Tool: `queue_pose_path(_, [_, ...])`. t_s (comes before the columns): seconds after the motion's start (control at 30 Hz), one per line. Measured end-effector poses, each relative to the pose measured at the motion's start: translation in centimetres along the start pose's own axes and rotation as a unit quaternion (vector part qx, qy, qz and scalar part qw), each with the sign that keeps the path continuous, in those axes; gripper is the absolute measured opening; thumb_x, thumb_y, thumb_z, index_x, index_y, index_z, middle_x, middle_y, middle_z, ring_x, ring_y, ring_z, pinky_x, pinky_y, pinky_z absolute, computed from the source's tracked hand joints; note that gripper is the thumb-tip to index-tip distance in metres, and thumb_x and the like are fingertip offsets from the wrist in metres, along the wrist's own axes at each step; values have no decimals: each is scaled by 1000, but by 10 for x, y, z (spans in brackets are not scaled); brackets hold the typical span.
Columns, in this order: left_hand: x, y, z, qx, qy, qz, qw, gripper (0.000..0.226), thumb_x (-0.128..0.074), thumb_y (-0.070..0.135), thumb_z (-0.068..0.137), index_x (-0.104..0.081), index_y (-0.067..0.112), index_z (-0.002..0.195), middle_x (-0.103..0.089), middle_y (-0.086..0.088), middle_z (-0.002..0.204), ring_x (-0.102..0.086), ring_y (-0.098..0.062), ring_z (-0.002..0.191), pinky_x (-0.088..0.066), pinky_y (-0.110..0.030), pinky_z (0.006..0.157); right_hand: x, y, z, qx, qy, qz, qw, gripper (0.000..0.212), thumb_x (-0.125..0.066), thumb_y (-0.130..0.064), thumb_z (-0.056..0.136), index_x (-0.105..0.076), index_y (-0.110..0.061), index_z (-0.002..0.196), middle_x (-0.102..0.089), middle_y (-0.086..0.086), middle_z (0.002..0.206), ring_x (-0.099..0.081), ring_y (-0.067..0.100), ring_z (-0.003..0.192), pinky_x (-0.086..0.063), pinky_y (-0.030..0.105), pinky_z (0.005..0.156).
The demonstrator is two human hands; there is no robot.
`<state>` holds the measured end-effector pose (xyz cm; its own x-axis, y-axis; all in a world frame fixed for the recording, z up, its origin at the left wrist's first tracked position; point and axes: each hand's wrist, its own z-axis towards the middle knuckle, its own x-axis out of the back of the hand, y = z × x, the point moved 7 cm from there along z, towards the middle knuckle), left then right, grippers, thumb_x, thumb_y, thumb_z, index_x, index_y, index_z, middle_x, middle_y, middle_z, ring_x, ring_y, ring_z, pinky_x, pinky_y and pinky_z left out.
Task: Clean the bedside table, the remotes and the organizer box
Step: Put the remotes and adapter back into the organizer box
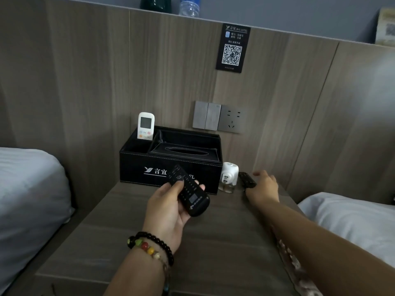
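Beside organizer box (171, 167), white plug-in (229, 175), wall socket (232, 121)

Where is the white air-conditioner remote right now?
In the head view, the white remote stands upright in the back-left compartment of the black organizer box, against the wood wall panel, left of the tissue slot.

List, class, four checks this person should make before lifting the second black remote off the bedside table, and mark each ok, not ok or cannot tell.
1. Left hand holds the first black remote securely: ok, fingers wrap it.
2. Right hand has reached the second black remote: ok, it is at the remote.
3. Firm grip on it: cannot tell.
4. White plug-in device clear of the lift: not ok, it stands right beside the remote.
5. White remote upright in the organizer box: ok.
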<state>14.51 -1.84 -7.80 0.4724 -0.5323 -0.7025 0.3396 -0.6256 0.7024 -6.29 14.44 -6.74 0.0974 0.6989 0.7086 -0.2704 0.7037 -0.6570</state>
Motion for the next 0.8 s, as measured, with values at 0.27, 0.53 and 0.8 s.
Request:
queue_pose_path(0.27, [-2, 12, -9, -130, 11, 174, 976, 28, -55, 19, 96, -54, 20, 124, -75, 2, 94, -74, -18, 74, -55, -24, 56, 44, -25, -71, 9, 33, 295, 955, 74, -78, -6, 72, -46, -19, 138, -62, -4, 121, -62, 13, 106, -50, 37, 96])
queue_pose_path(0.53, [5, 55, -35, -409, 72, 213, 885, 33, -45, 11, 99, -52, 36, 120, -66, 0, 113, -69, -20, 88, -57, -26, 70, 42, -78, -155, 203, -1, 316, 927, 73, -78, 5, 68, -53, -27, 129, -65, -14, 111, -62, -2, 105, -47, 14, 93])
queue_pose_path(0.8, [-2, 61, -32, -367, -33, 208, 906, 29, -45, 40, 96, -63, 18, 97, -67, 4, 94, -62, -8, 88, -51, -17, 75, 14, -106, -182, 293, 15, 298, 908, 76, -82, 1, 64, -52, -34, 125, -61, -19, 111, -61, -1, 106, -47, 13, 91])
